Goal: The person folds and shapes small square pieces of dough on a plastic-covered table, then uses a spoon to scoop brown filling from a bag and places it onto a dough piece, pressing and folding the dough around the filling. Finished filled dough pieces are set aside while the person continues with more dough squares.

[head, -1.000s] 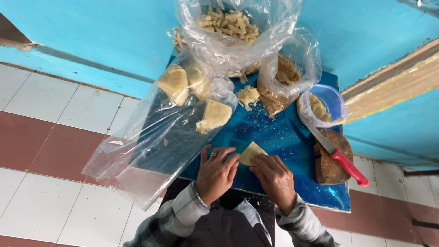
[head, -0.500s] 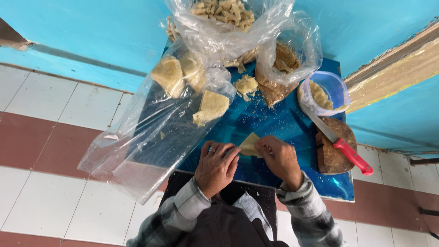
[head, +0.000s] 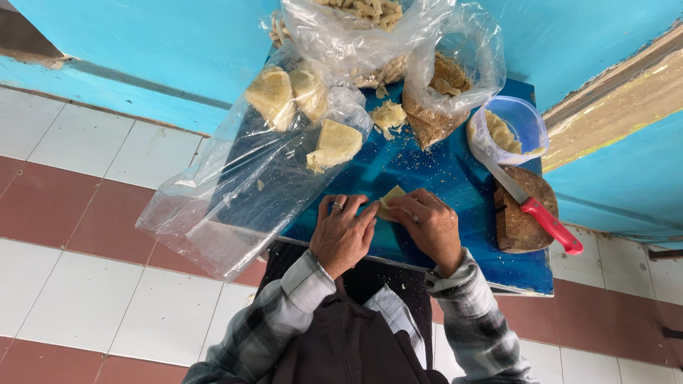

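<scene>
While both hands (head: pixel 388 231) pinch pale wrapper (head: pixel 390 198) | clear bags (head: pixel 384 43) behind

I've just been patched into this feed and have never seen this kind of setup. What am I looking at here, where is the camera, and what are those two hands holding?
There is no machine here: a person works with two bare hands, and the single camera sits on their head, looking straight down. That is why you see plaid sleeves at the bottom and a tiled floor around a small blue table.

The left hand, with a ring on one finger, and the right hand meet over a small pale yellow sheet, like thin dough, pressing or folding it on the table.

Further back lie clear plastic bags with more pale folded pieces, a bag of brown crumbs, and a clear plastic tub. At the right, a red-handled knife rests across a round wooden block.
</scene>
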Available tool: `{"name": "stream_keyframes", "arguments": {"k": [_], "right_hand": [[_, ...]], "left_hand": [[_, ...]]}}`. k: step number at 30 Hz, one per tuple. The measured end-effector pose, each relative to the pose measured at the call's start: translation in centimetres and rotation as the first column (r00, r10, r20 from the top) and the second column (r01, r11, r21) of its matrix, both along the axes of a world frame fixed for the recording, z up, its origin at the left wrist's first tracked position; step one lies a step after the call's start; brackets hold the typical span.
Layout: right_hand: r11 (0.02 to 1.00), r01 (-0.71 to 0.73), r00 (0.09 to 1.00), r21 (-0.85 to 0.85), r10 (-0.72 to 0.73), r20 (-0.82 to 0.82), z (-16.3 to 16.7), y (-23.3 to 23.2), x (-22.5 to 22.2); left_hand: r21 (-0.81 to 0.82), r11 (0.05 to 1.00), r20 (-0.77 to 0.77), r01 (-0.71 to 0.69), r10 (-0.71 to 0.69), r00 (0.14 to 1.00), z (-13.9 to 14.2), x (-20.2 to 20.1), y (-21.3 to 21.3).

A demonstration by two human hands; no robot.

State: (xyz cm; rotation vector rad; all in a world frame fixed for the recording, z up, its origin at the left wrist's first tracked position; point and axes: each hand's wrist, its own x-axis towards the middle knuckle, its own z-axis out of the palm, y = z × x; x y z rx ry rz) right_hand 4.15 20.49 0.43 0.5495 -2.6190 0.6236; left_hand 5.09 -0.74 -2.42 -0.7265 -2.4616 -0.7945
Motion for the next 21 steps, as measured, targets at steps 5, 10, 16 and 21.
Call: {"name": "stream_keyframes", "arguments": {"k": [5,10,16,21], "right_hand": [[0.873,0.27,0.922,-0.406,-0.114,0.369,-2.8,2.5,-2.7],[0.558,0.282,0.951,-0.781,-0.058,0.302,-2.8,5.4,-3.8],[0.592,0.292,0.954,-0.751,-0.128,0.27,-1.8,3.9,0.0],[0.398,0.312,0.916,-0.863,0.115,0.384,-1.8,1.1,2.9]], "left_hand": [[-0.009,1.0,-0.049,-0.012,0.012,0.999,-0.6,0.0,0.1],[-0.008,1.0,-0.058,-0.011,0.01,0.998,-0.8,-0.1,0.3],[0.193,0.981,-0.01,0.014,-0.013,1.0,0.7,0.2,-0.1],[0.717,0.697,0.356,0.023,-0.394,0.848,2.6,1.7,1.7]]}}
